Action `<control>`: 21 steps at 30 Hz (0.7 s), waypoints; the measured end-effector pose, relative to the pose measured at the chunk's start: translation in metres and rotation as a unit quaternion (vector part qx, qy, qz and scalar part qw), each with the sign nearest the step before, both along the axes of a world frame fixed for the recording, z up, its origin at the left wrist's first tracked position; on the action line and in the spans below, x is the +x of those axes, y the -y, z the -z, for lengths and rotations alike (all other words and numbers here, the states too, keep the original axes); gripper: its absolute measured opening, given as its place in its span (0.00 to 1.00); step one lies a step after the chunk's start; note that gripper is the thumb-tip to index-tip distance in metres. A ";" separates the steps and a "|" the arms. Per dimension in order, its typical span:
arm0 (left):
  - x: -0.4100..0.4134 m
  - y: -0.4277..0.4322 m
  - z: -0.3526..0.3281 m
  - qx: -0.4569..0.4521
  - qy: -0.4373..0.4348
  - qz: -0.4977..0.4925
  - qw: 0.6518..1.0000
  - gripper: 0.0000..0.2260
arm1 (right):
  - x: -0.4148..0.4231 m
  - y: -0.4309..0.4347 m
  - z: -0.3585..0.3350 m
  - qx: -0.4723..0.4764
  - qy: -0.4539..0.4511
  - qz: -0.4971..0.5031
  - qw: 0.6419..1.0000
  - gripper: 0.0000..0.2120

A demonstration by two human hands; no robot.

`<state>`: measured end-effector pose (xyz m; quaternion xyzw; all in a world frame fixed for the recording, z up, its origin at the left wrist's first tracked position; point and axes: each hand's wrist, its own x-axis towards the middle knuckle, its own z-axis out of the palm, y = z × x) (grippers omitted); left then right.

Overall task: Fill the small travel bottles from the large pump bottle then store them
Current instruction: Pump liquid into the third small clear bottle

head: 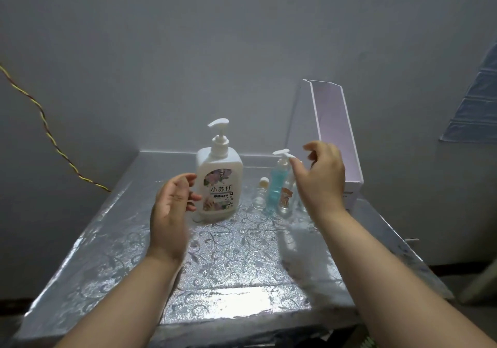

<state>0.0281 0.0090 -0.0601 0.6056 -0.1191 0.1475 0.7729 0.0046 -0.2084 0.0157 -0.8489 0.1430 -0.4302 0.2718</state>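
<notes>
A large pump bottle (219,175) stands upright in the back half of the tabletop (242,288), about midway between the left and right edges and a little forward of the back edge, its nozzle turned toward the left. Just to its right, apart from it, three small bottles stand upright in a tight cluster: a small clear bottle (260,195) with a white cap, a blue bottle (276,186) with a white pump top, and a printed bottle (285,199) of clear plastic; whether these touch one another I cannot tell. A tall white box (336,138) with its opening facing forward stands at the back right corner, close beside the cluster and near the right edge. The left hand (172,205) hovers at the pump bottle's left side, palm turned toward it, fingers loosely curled and holding nothing; blur hides whether the fingertips touch the bottle. The right hand (320,175) hangs over the cluster, between it and the box, fingers relaxed and gripping nothing, one fingertip close to the blue bottle's pump top. From the bottles forward to the front edge the patterned foil runs under the two forearms only. The left rear corner meets the wall (161,52), where a twisted wire (40,111) slants down toward the left edge.
</notes>
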 end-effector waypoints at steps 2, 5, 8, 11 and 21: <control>0.003 -0.003 -0.001 -0.015 0.000 -0.038 0.999 0.13 | -0.002 -0.015 0.002 -0.045 -0.001 -0.041 0.998 0.07; 0.006 -0.007 -0.001 -0.022 0.001 -0.086 0.996 0.11 | 0.008 -0.031 0.018 -0.136 -0.195 -0.087 0.967 0.13; 0.009 -0.013 -0.002 -0.026 -0.003 -0.136 0.990 0.12 | 0.019 -0.039 0.033 -0.190 -0.364 -0.098 0.907 0.18; 0.012 -0.017 -0.002 -0.060 -0.007 -0.162 0.985 0.12 | 0.025 -0.044 0.039 -0.231 -0.419 -0.095 0.873 0.18; 0.010 -0.019 -0.004 -0.078 0.006 -0.126 0.989 0.09 | 0.004 -0.045 0.006 -0.080 -0.327 -0.115 0.934 0.17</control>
